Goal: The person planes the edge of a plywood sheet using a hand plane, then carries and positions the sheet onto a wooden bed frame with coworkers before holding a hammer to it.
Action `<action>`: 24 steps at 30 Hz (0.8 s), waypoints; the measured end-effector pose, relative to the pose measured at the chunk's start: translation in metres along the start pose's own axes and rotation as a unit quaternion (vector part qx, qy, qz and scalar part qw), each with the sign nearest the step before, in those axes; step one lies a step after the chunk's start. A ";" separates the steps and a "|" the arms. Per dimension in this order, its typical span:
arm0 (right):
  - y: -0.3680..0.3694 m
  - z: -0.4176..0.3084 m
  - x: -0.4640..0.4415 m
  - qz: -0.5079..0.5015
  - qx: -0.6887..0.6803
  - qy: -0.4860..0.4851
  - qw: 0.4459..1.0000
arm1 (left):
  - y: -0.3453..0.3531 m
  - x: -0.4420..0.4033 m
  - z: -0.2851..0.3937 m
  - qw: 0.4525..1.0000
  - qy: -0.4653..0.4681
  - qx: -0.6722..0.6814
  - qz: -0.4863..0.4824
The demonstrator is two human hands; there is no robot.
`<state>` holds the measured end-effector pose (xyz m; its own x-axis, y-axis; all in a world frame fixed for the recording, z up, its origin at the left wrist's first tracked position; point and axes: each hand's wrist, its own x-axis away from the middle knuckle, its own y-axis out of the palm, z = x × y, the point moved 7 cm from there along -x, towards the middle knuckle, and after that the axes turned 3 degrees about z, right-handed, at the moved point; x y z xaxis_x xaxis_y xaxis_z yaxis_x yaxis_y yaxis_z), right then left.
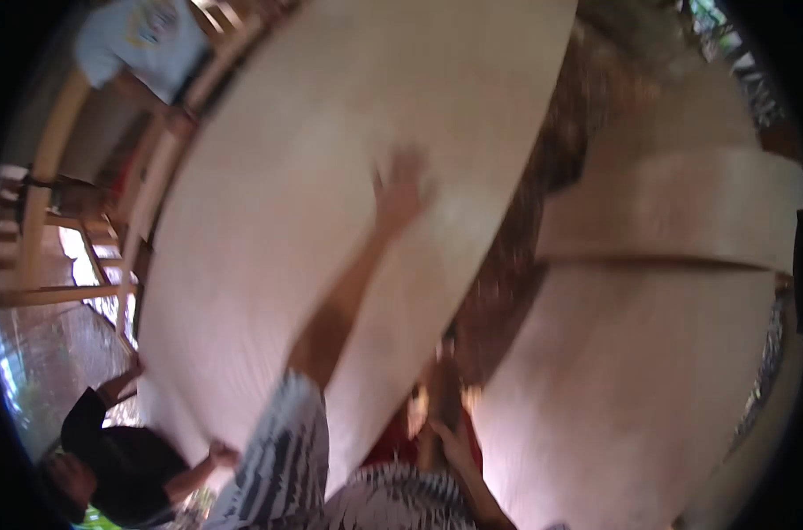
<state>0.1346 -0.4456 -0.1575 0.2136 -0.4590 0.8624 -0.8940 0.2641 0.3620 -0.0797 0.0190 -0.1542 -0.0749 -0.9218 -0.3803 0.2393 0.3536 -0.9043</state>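
My left hand [403, 190] reaches forward over a large pale plywood sheet [269, 177], fingers spread and palm toward its surface. The fingers are blurred, and I cannot tell whether they touch the wood. Low and close to my body, my right hand [454, 444] has its fingers bent against a brown elongated shape [442, 393], whose kind I cannot make out. That shape lies beside the sheet's lower right edge. Red cloth [391, 444] shows around it, above my patterned shirt [392, 495].
More pale boards [631, 380] lie at the right, one overlapping another, across a dark brown gap. A person in a black shirt [136, 468] is by the sheet's lower left edge. Another in a light shirt [149, 44] stands at upper left beside a wooden frame [52, 150].
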 end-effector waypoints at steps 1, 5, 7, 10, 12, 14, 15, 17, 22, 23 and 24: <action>0.001 -0.019 0.016 -0.001 0.001 -0.029 1.000 | -0.033 0.041 0.024 0.992 -0.033 0.094 -0.082; -0.038 -0.026 0.054 0.087 0.061 -0.124 0.987 | -0.121 0.274 0.117 0.849 -0.221 0.460 -0.136; -0.041 -0.022 0.061 0.019 0.068 -0.208 0.975 | -0.182 0.344 0.163 0.830 -0.199 0.486 -0.188; 0.001 -0.029 0.105 0.007 0.067 -0.175 0.982 | -0.157 0.424 0.178 0.588 -0.429 0.641 -0.241; 0.000 -0.010 0.102 -0.008 0.066 -0.176 0.982 | -0.167 0.445 0.199 0.255 -0.536 0.711 -0.377; 0.009 0.002 0.100 -0.007 0.094 -0.199 0.975 | -0.192 0.436 0.182 0.256 -0.505 0.736 -0.370; 0.011 0.013 0.098 -0.012 0.106 -0.197 0.975 | -0.205 0.441 0.177 0.257 -0.477 0.751 -0.376; 0.020 0.037 0.094 -0.054 0.066 -0.158 0.984 | -0.194 0.466 0.161 0.238 -0.475 0.760 -0.375; 0.062 0.079 0.104 -0.186 0.035 -0.111 0.976 | -0.170 0.522 0.130 0.117 -0.392 0.832 -0.373; 0.073 0.088 0.110 -0.233 -0.004 -0.068 0.970 | -0.175 0.531 0.125 0.134 -0.407 0.814 -0.392; 0.078 0.093 0.117 -0.249 -0.023 -0.046 0.967 | -0.180 0.539 0.122 0.148 -0.423 0.793 -0.413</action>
<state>0.0530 -0.5576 -0.0610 0.5746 -0.6122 0.5431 -0.6710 0.0275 0.7409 -0.0450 -0.5609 -0.1733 -0.7255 -0.4732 0.4998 0.4631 0.2015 0.8631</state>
